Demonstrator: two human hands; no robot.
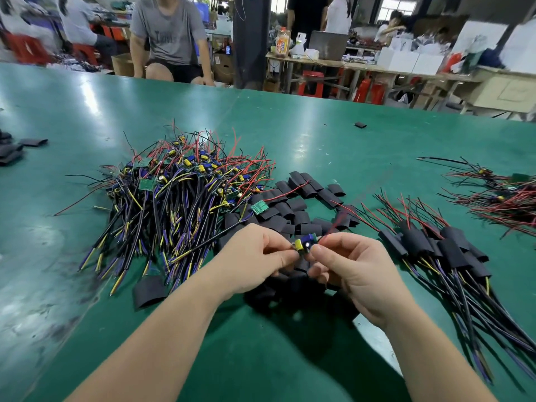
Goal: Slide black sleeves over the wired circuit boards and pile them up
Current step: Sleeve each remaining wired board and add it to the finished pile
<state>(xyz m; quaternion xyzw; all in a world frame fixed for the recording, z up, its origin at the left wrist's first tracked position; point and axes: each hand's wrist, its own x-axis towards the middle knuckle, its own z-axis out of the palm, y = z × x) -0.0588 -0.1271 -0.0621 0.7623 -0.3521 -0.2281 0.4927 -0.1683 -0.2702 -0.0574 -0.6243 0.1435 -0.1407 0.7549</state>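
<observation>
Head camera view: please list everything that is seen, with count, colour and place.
table: one, green, fills the foreground
bare boards: a big heap, green with black, red, yellow and purple wires, left of centre
empty sleeves: many, black, middle, beyond and under the hands
side sleeves: a few, black, left edge
stray sleeve: one, black, alone on the far table
sleeved boards: a small pile, black with coloured wires, right of the hands
wire heap: one, mostly red and black, far right
stools: several, red, behind the table
people: several, background
held board: one, yellow and blue parts, between both hands
left hand: pinches the held board
right hand: pinches the held board
</observation>
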